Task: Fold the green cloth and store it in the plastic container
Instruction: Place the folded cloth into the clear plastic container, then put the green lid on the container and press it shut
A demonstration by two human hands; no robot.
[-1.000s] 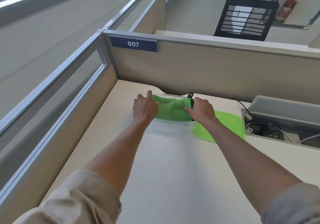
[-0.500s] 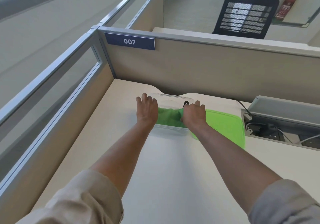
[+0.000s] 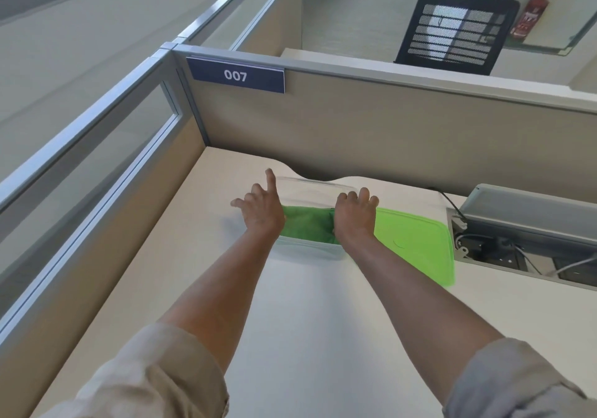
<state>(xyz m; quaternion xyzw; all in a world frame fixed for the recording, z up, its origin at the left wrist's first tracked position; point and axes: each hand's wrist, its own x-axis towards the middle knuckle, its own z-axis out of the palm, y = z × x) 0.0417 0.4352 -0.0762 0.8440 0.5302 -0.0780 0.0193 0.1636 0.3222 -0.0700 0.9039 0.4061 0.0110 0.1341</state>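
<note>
Cloth (image 3: 307, 225) first: one green cloth, folded, lies inside the one clear plastic container (image 3: 315, 186) on your bench (image 3: 323, 320), with only the strip between your two hands showing. Your left hand (image 3: 261, 212) sits at the container's left end, palm down, fingers spread, index finger pointing up and away; it grips nothing that you can see, though its heel covers the cloth's left edge. Your right hand (image 3: 355, 219) lies over the cloth's right end with fingers curled toward the far rim; whether those fingers pinch the cloth or just press on it cannot be told. One green lid (image 3: 416, 243) lies flat on the bench just to the right of the container, partly under your right wrist. Right of the lid, one open cable tray (image 3: 523, 243) is sunk in the bench, with its cover raised and wires inside. Behind the container stands the partition (image 3: 371, 133) with one sign (image 3: 235, 75) reading 007. Beyond it you have one black mesh chair back (image 3: 454, 31) and one red fire extinguisher (image 3: 533, 10).
</note>
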